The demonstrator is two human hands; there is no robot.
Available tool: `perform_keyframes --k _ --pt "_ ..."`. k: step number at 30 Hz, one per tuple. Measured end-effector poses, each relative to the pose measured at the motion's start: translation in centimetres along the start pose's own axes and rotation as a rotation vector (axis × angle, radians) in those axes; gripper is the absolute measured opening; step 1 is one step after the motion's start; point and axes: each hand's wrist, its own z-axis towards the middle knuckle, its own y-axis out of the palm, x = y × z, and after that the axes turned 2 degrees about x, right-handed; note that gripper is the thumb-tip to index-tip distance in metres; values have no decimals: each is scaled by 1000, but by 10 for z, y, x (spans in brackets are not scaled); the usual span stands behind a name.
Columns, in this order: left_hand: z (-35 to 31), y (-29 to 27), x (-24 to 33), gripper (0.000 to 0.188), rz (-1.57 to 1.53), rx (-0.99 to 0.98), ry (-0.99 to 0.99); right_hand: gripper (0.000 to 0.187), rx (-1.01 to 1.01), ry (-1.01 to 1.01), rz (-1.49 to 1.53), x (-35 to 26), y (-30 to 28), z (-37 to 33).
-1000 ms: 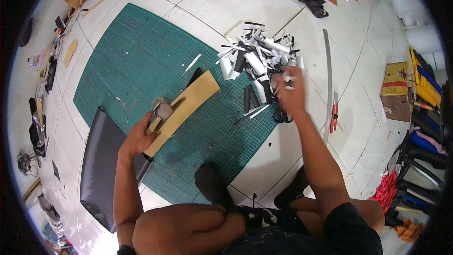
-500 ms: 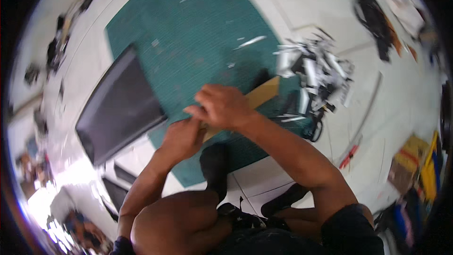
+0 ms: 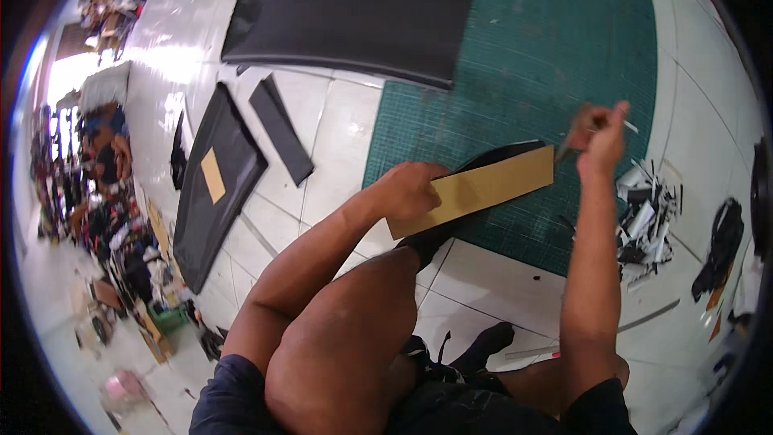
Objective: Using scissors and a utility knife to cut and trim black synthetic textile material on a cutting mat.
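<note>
A long tan cardboard strip (image 3: 495,185) lies slantwise over a piece of black sheet material (image 3: 519,149), at the near edge of a green cutting mat (image 3: 515,105). My left hand (image 3: 409,192) is closed on the strip's left end, thumb and fingers pressed on it. Off the strip's right end, my right hand (image 3: 602,143) is raised above the mat with its fingers curled. A thin, blurred brownish thing shows at its fingers, and its kind cannot be made out.
A large black panel (image 3: 346,16) covers the mat's far left. Left on the tiles lie another black panel (image 3: 213,193) with a tan piece on it and a narrow black strip (image 3: 282,129). Scraps (image 3: 644,221) are heaped right of the mat. A long metal ruler (image 3: 648,316) lies nearby.
My hands, close together over the strip before, are now apart. The right hand has lifted away to the right. The left hand stays on the strip's left end. The view has turned leftward.
</note>
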Motion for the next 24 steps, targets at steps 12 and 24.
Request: perform_keyframes --k 12,24 --pt "-124 -89 -56 46 -1163 493 120 59 292 -414 -953 61 -89 34" --pt "-157 -162 -197 30 -1405 1010 106 53 343 -469 -971 63 -86 31"
